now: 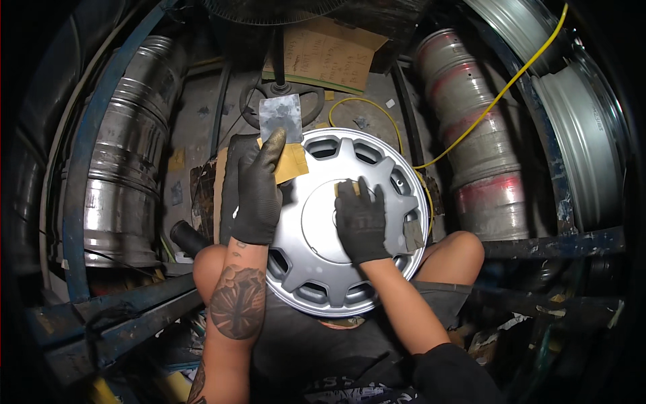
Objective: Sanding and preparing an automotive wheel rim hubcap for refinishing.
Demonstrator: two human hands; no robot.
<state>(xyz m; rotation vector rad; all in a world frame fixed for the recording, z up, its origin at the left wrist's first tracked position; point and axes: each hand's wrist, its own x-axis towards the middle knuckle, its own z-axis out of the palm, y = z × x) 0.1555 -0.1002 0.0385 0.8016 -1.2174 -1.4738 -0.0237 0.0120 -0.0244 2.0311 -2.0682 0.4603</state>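
A silver wheel rim (316,232) with slots around its edge lies across my lap, its round centre uppermost. Both my hands wear black gloves. At the rim's left side, my left hand (259,195) is closed with its thumb over a grey square sheet (279,114) and a yellow piece of sandpaper (293,163). My right hand (362,221) lies on the rim's centre, fingers pressing a small yellow piece of sandpaper (348,188) to the surface; most of that piece is covered. Near the rim's right edge rests a small grey pad (413,236).
Stacked metal rims stand on the left (124,161) and right (474,128), inside blue metal frames (77,175). A yellow hose (494,111) runs from upper right toward my rim. Beyond it are a fan stand (278,71) and a cardboard sheet (336,55).
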